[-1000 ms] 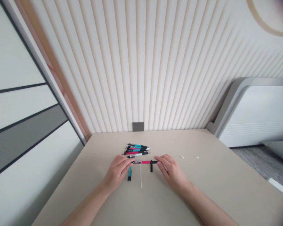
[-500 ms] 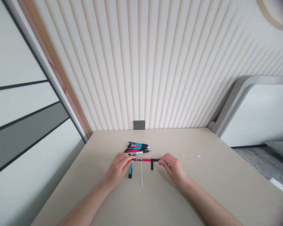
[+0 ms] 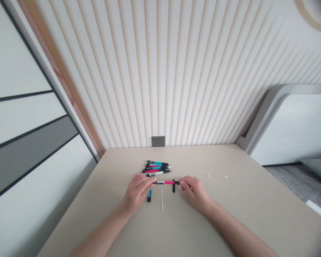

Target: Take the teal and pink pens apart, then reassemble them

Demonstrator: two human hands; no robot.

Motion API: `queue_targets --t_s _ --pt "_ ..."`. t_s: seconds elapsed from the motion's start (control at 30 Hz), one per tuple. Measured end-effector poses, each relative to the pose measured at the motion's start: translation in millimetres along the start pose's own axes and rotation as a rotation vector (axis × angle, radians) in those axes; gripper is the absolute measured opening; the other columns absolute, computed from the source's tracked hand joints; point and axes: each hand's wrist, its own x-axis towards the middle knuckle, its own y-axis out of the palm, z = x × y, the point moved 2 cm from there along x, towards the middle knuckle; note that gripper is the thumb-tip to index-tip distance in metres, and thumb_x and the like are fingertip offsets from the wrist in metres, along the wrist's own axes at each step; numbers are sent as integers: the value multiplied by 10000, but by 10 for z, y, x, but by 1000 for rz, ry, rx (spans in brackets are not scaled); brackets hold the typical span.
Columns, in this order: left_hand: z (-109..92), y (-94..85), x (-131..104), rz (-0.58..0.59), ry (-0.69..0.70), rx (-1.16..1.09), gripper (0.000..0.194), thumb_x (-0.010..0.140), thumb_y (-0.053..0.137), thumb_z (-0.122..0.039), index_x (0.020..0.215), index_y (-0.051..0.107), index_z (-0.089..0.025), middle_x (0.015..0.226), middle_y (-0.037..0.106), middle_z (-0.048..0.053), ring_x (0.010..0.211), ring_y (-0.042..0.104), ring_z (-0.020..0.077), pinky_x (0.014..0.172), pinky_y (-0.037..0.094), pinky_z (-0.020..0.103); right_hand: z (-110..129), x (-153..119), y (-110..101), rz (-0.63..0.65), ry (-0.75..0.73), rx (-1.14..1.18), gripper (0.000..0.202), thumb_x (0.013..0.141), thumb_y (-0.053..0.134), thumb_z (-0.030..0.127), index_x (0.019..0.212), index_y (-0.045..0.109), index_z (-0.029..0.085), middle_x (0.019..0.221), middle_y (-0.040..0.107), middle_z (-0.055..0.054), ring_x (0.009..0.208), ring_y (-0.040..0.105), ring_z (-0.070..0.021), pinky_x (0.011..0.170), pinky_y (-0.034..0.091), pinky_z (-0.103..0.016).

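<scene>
A pink and black pen (image 3: 168, 182) lies level between my two hands. My left hand (image 3: 137, 191) is closed on its left end, where a black clip part shows. The fingers of my right hand (image 3: 194, 190) pinch the black right end. Beneath the pen, on the table, are a thin white tube (image 3: 162, 200) and a short black piece (image 3: 173, 187). A blue and black pen part (image 3: 149, 196) rests beside my left fingertips. Just beyond my left hand lies a white and black pen (image 3: 160, 173).
Several pink, blue and black pens (image 3: 156, 166) form a row behind my hands on the beige table (image 3: 203, 232). Two small white bits (image 3: 208, 175) lie to the right. A dark socket (image 3: 158, 141) is set in the ribbed wall (image 3: 160, 71) at the back.
My right hand has come slightly closer to my left along the pen, and less of the pen shows between them. A small dark tip now shows above my right hand.
</scene>
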Motion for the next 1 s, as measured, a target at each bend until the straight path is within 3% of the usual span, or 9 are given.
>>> queue_targets --t_s 0.13,0.27,0.43,0.53,0.6,0.7,0.8,0.93,1.0 --pt "45 30 1 78 -85 9 153 946 524 -190 1058 628 -198 844 668 38 787 602 164 779 477 327 9 0 -5 -48 3 -16 341 991 400 321 755 612 196 672 598 -18 651 558 -155 629 435 -268" --pt "60 37 24 110 -132 25 132 949 519 -214 999 638 -186 813 658 29 780 599 159 755 480 301 -1 -11 8 -99 37 -15 207 957 481 329 938 648 208 817 639 -48 756 581 -181 696 467 -297" --pt "45 28 41 56 -117 15 146 946 521 -212 1031 639 -190 861 678 36 796 614 158 765 484 297 -26 -2 27 -87 53 -8 292 953 480 363 1182 588 217 918 637 -65 837 581 -190 732 487 -305" --pt "51 28 35 35 -118 6 155 943 525 -208 1041 645 -195 871 685 40 811 619 161 769 489 297 -29 17 35 -38 12 -6 269 990 397 314 1017 648 219 856 640 -54 828 578 -183 768 471 -311" --pt "60 28 31 38 -118 6 165 945 523 -208 1049 650 -199 863 687 39 808 622 160 769 492 295 -26 24 28 -53 6 -4 224 973 441 309 932 638 211 865 632 -53 825 570 -182 768 467 -310" --pt "76 20 27 33 -119 8 165 942 529 -206 1051 652 -198 863 689 35 804 625 157 773 494 291 -16 18 12 -85 28 15 186 925 537 336 1043 602 207 983 617 -67 862 563 -182 776 475 -306" --pt "92 11 24 26 -131 -8 161 940 534 -212 1048 651 -194 883 693 35 827 635 157 785 499 283 -17 12 14 -55 39 22 260 963 465 332 1170 579 222 995 631 -63 875 577 -174 792 470 -302" --pt "136 3 6 45 -142 -36 162 942 530 -233 1039 652 -190 887 694 35 842 650 156 779 509 260 -50 20 39 -53 12 15 280 996 387 313 1014 647 212 790 641 -32 746 582 -154 725 457 -277" --pt "172 0 -9 56 -123 -31 165 941 532 -241 1041 654 -192 884 696 31 838 655 154 774 513 253 -55 26 47 -92 -20 14 233 978 439 312 1019 643 208 828 648 -42 770 587 -156 730 459 -273"
